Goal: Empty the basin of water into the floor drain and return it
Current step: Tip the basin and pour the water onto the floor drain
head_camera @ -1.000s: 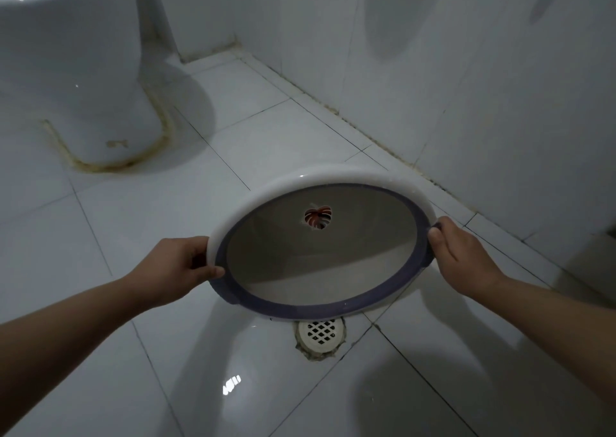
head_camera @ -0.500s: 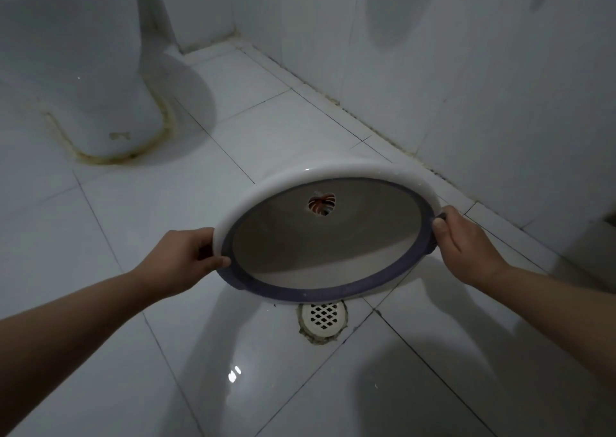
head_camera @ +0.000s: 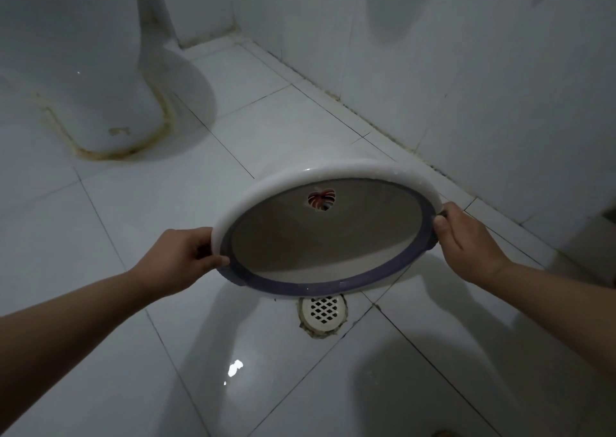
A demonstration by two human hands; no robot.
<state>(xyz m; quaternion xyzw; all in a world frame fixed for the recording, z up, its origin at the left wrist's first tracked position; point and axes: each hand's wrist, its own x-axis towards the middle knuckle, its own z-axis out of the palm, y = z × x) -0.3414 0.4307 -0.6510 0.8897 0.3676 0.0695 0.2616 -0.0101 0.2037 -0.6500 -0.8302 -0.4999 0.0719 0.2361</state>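
Observation:
A round white basin (head_camera: 336, 170) with a purple rim band and a small red leaf print inside is held tilted toward me, its mouth facing me, above the tiled floor. No water shows inside it. My left hand (head_camera: 176, 261) grips its left rim and my right hand (head_camera: 466, 240) grips its right rim. The white grated floor drain (head_camera: 322, 313) sits in the floor just below the basin's lower edge; its top is partly hidden by the basin.
A white toilet base (head_camera: 80, 70) stands at the upper left with a stained seal around its foot. A tiled wall (head_camera: 466, 53) runs along the right. The floor tiles (head_camera: 233, 370) below the drain look wet and shiny.
The basin has risen slightly and shifted right in view, with more of the drain showing beneath it. Both hands keep the same grip on the rim.

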